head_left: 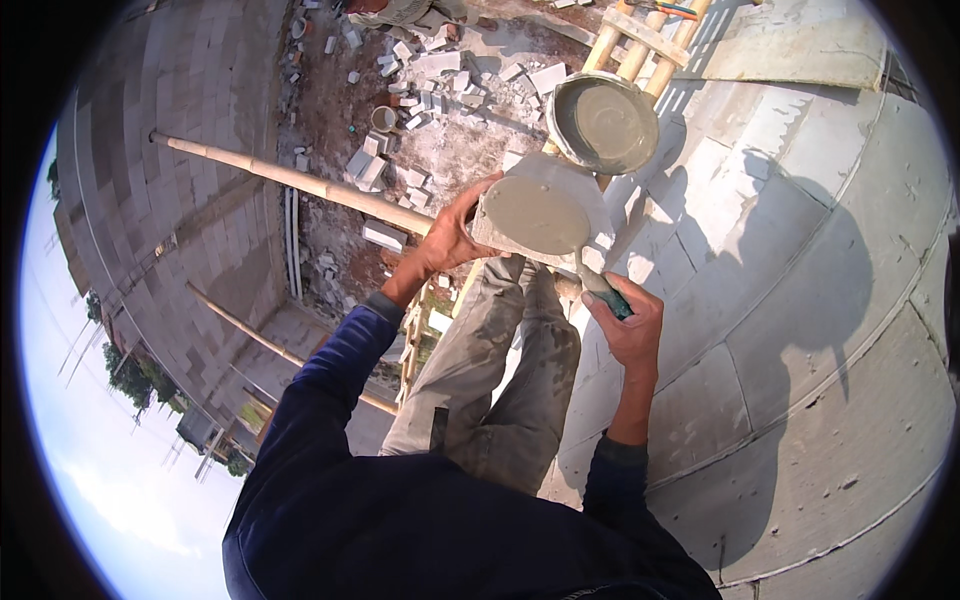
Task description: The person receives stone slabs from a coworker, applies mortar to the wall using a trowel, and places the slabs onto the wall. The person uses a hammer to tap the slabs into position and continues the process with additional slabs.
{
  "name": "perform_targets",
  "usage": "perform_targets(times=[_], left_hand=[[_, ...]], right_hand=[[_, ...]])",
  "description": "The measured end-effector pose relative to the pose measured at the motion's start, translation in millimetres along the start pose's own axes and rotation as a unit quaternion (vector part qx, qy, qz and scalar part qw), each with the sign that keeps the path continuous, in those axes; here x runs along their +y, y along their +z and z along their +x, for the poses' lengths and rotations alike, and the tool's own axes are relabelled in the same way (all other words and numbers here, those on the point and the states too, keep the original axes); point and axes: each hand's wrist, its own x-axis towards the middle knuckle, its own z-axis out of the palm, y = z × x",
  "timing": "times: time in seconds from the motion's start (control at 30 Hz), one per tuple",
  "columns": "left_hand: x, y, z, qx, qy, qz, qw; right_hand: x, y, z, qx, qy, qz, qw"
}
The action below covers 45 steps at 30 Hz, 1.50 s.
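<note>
My left hand (455, 230) grips the left side of a pale board (585, 190) that carries a round mound of grey wet mortar (535, 215). My right hand (625, 325) is closed on the green handle of a trowel (590, 275), whose mortar-smeared end meets the lower right of the board and mortar. Just beyond the board, a bucket of grey mortar (603, 118) rests by the bamboo rails.
A block wall (760, 280) rises close on my right. Bamboo poles (290, 176) reach across on the left. Below lies ground with broken blocks (437, 64) and a small bucket (383, 119). Another person (365, 10) shows at the top edge.
</note>
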Motion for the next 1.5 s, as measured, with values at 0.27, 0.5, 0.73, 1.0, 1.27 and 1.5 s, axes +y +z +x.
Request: perform_targets(times=[0.27,0.5,0.73,1.0,1.27,1.5], left_hand=[[4,0,4,-0.010,0.002,0.031,0.999],[2,2,1,-0.014,0.006,-0.005,1.000],[-1,-3,6,-0.016,0.008,0.017,1.000],[-2,-2,6,-0.008,0.017,0.032,0.999],[-1,3,2,-0.012,0.007,-0.006,1.000],[-4,-6,-1,-0.044,0.020,0.034,0.998]], right_hand=[[2,-27,5,-0.008,-0.028,-0.017,0.999],[-12,-32,-14,-0.017,-0.024,-0.140,0.990],[-10,-44,-12,-0.011,-0.026,-0.151,0.988],[5,-57,1,-0.028,0.070,0.004,0.997],[57,-58,75,-0.010,0.144,0.058,0.988],[215,7,211,0.004,0.178,-0.373,0.911]])
